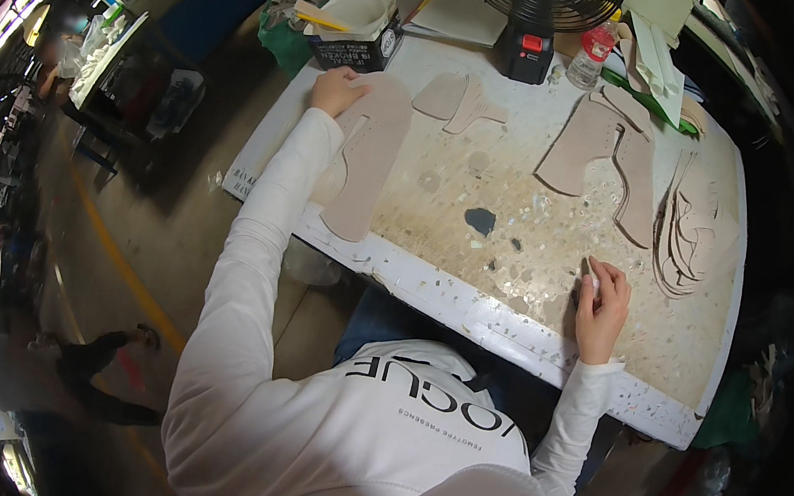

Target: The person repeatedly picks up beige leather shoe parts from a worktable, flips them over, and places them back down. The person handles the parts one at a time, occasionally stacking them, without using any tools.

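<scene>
My left hand (339, 92) is at the far left of the table, its fingers closed at the upper edge of a long, curved beige piece (364, 190) of flat sheet material with a slit and small holes. Further right lie two smaller beige pieces, a rounded one (438, 95) and a forked one (475, 109). My right hand (603, 308) is low over the table's right half, thumb and fingers pinched together. Something small and pale seems to be between them, too small to name. Beyond it are more curved beige pieces (568, 150) and a stack of curved strips (681, 238).
Along the back stand a black box (357, 50) with papers, a paper pad (459, 13), a black fan (528, 51) and a clear bottle (588, 61) with a red label. Small scraps and a dark patch (480, 221) dot the worn white table (394, 272).
</scene>
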Available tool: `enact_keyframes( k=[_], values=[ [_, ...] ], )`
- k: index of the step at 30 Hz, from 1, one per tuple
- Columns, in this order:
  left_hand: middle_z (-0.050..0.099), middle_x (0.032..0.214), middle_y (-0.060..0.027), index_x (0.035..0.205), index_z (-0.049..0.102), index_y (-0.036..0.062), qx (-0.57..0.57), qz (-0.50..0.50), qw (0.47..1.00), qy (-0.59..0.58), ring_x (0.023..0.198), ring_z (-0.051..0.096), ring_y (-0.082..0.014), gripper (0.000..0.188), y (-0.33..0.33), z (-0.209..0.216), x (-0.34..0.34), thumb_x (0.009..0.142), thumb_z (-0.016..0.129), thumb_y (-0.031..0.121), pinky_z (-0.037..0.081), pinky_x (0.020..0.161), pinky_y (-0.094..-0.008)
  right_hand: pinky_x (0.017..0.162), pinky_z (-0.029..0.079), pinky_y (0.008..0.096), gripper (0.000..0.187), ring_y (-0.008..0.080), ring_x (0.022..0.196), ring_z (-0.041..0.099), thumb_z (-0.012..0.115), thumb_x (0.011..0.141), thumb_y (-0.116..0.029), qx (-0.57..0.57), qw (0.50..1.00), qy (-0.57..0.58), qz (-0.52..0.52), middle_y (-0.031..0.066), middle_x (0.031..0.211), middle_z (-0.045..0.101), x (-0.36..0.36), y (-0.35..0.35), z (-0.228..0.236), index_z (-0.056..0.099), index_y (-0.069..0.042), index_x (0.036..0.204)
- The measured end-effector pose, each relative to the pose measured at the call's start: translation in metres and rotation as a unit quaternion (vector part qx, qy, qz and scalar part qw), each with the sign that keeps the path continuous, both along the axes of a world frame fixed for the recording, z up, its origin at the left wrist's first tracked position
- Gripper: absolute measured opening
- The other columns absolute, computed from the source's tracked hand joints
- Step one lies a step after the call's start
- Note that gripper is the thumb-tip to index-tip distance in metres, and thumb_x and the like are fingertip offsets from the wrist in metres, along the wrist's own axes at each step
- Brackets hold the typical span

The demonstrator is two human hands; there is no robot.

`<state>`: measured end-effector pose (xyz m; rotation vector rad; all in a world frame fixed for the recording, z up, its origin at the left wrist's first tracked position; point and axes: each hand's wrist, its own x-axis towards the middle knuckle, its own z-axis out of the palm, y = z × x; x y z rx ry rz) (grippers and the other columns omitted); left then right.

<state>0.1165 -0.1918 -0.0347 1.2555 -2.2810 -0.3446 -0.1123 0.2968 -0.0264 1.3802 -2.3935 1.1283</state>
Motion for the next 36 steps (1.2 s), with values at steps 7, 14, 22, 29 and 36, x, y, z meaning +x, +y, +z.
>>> enact_keyframes(
  k=[7,14,22,29,36],
  values=[
    [0.065,0.101,-0.0151,0.103,0.058,0.0054,0.002,0.026,0.999,-0.03,0.096,0.061,-0.0297,0.056,0.003,-0.001,0.001,0.065,0.078,0.041,0.048,0.081,-0.0365,0.058,0.044,0.0235,0.024,0.0196,0.09,0.053,0.057,0.086,-0.007,0.021,1.0,-0.002,-0.002,0.0076,0.102,0.057,0.002,0.001,-0.001,0.065,-0.007,0.109],
    [0.05,0.117,-0.0208,0.141,0.008,-0.0021,0.288,0.044,0.837,0.463,0.095,0.057,-0.0258,0.092,-0.018,0.018,-0.016,0.08,0.072,0.027,0.051,0.084,-0.0347,0.084,0.041,0.0341,0.025,0.0271,0.095,0.052,0.06,0.081,-0.005,0.013,0.998,-0.06,-0.015,0.0098,0.102,0.057,0.006,0.001,0.004,0.064,-0.005,0.106],
    [0.052,0.116,-0.0164,0.126,0.042,0.0076,0.399,0.046,0.74,0.54,0.106,0.05,-0.0403,0.044,-0.031,0.038,-0.044,0.088,0.06,0.023,0.047,0.087,-0.0509,0.081,0.043,0.0332,0.024,0.0275,0.093,0.054,0.06,0.081,-0.004,-0.026,0.996,-0.083,-0.015,0.0108,0.1,0.058,0.005,0.006,0.011,0.064,-0.004,0.105],
    [0.055,0.12,-0.0166,0.121,0.048,-0.0039,0.321,-0.16,0.76,0.542,0.077,0.064,-0.0174,0.035,0.093,0.072,-0.084,0.087,0.049,0.002,0.05,0.08,-0.0262,0.083,0.044,0.0338,0.026,0.0293,0.095,0.055,0.06,0.08,-0.005,-0.054,0.994,0.037,-0.092,0.0127,0.098,0.058,-0.053,0.029,0.029,0.065,-0.005,0.106],
    [0.063,0.112,-0.0161,0.087,0.062,-0.0003,0.381,-0.298,0.74,0.467,0.057,0.057,-0.0099,0.022,0.223,0.084,-0.117,0.08,0.042,-0.006,0.051,0.063,-0.0218,0.091,0.042,0.0372,0.042,0.0303,0.109,0.049,0.067,0.076,-0.016,0.068,0.978,0.117,-0.158,0.0132,0.112,0.054,-0.136,0.028,0.049,0.06,-0.011,0.117]
  ],
)
